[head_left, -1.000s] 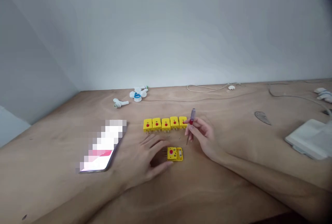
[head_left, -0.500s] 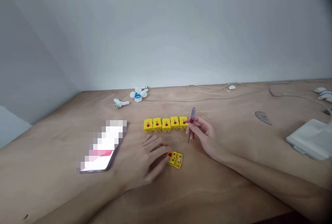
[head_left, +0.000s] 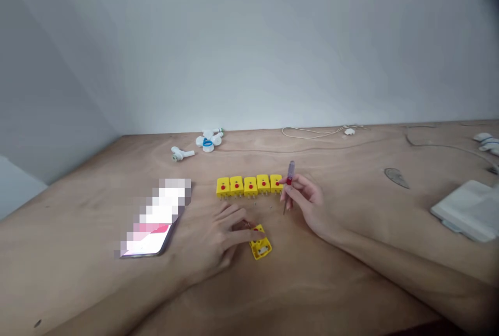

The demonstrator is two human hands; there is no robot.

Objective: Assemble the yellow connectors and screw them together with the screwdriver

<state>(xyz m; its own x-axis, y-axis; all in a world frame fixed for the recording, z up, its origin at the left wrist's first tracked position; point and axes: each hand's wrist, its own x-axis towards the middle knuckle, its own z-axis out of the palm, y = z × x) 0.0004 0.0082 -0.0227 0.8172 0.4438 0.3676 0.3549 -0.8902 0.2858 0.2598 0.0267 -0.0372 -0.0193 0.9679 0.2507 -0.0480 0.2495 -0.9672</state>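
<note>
My left hand (head_left: 224, 234) rests on the wooden table (head_left: 331, 279) with its fingertips pinching a small yellow connector (head_left: 260, 245), which is tilted and lifted at one end. My right hand (head_left: 307, 201) is closed round a small screwdriver (head_left: 288, 183) with a clear and red handle, held upright with its tip near the table. Just behind both hands stands a row of several yellow connectors (head_left: 249, 186) with red dots. A couple of tiny screws (head_left: 270, 206) lie in front of that row.
A phone (head_left: 156, 222) lies to the left of my left hand. White plastic parts (head_left: 208, 141) and a white cable (head_left: 319, 131) lie near the wall. A white flat box (head_left: 468, 209) sits at the right edge.
My left hand has closed on the loose yellow connector, turned it and tipped it up, shifting it slightly toward me. My right hand with the screwdriver has stayed almost still.
</note>
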